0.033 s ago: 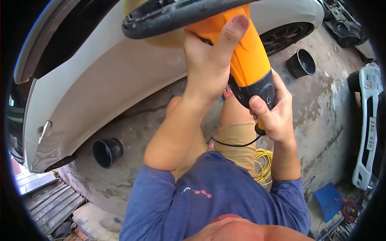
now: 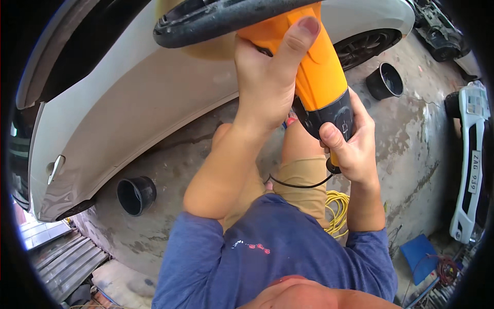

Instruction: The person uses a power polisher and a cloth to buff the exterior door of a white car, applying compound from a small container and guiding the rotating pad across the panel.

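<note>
My left hand point(image 2: 270, 77) is closed around the front of an orange and black power polisher point(image 2: 321, 67), thumb over the orange housing. Its black curved front piece point(image 2: 195, 28) spans the top of the view, with a blurred yellow pad point(image 2: 203, 51) partly hidden behind it against a white car's body point(image 2: 113, 113). At the rear, my right hand point(image 2: 350, 139) is wrapped round the handle below the black casing, thumb on top. A black cord hangs from the handle end across my shorts.
Two black buckets point(image 2: 135, 198) point(image 2: 383, 82) stand on the stained concrete floor. A yellow coiled cable point(image 2: 337, 208) lies behind my right forearm. A detached white bumper point(image 2: 468, 180) is at the right, with a blue panel point(image 2: 417, 255) nearby. Corrugated sheets point(image 2: 62, 262) lie lower left.
The front of the polisher has shifted very slightly up and to the left. Both of my hands keep the same grip.
</note>
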Tool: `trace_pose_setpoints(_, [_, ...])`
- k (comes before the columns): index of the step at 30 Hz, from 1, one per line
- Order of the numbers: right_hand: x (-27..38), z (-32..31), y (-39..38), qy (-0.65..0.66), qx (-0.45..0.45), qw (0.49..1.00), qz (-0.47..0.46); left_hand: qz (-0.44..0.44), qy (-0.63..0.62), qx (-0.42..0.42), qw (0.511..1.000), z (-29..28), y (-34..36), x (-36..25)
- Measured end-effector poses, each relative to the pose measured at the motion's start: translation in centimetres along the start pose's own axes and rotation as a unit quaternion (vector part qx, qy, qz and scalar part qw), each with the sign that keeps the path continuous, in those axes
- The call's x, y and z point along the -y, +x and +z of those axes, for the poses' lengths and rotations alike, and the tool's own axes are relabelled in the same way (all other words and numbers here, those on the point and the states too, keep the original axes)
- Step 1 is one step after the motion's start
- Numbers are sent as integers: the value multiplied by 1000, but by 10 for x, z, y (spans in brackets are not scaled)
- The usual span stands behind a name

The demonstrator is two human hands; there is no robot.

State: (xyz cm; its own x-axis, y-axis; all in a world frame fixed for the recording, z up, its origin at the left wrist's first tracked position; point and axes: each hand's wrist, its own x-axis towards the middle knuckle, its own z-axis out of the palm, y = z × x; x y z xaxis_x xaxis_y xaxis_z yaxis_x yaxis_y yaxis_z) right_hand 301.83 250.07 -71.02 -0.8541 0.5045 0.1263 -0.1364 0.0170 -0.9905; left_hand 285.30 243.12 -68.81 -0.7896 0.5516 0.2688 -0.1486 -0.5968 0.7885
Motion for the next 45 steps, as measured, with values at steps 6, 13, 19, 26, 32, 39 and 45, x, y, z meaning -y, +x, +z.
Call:
trace_pose_setpoints(6, [1, -9, -2, -13, 4, 1000, 24, 22, -3, 63, 998, -2, -8, -5])
trace_pose_setpoints(13, [4, -7, -3, -16, 3, 1000, 17, 150, 87, 95, 980, -8, -10, 8])
trace_pose_setpoints(19, [7, -9, 1, -9, 6, 999, 30, 64, 36, -14, 997, -1, -8, 8])
trace_pose_setpoints(26, [-2, -6, 6, -36, 20, 999, 1, 38, 17, -48, 998, -7, -21, 1])
trace_pose_setpoints(32, [1, 2, 9, -24, 7, 1000, -15, 78, 109, -1, 991, -10, -10, -2])
trace_pose_setpoints(39, [1, -1, 10, -46, 16, 999, -8, 61, 23, -27, 998, -10, -14, 0])
trace_pose_setpoints(45, [-1, -5, 5, -27, 25, 999, 6, 47, 61, -46, 996, -14, -24, 4])
